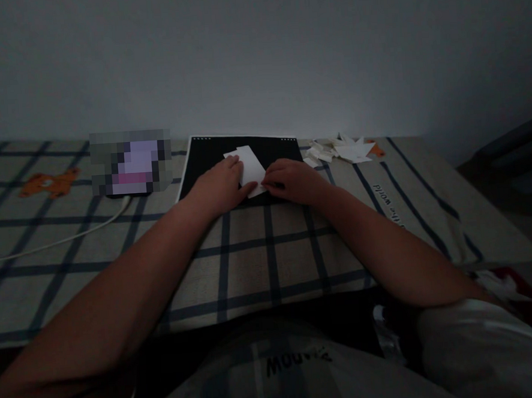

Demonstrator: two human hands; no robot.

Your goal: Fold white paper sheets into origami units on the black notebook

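A folded piece of white paper (251, 164) lies at a slant on a black sheet or pad (209, 154) with a pale border. My left hand (222, 183) rests on the paper's left side, its thumb spread away from the fingers and lying near the lower edge. At the paper's lower right, the fingers of my right hand (292, 180) are bent together in a pinch at the edge. Dim light hides the exact fold and the fingertip contact.
White paper scraps (353, 149) lie right of the pad, with an orange piece (375, 149) beside them. To the left are a blurred phone (134, 165) with a white cable (83, 234) and an orange cutout (49, 183). A checked cloth (252, 266) covers the table; a wall stands behind.
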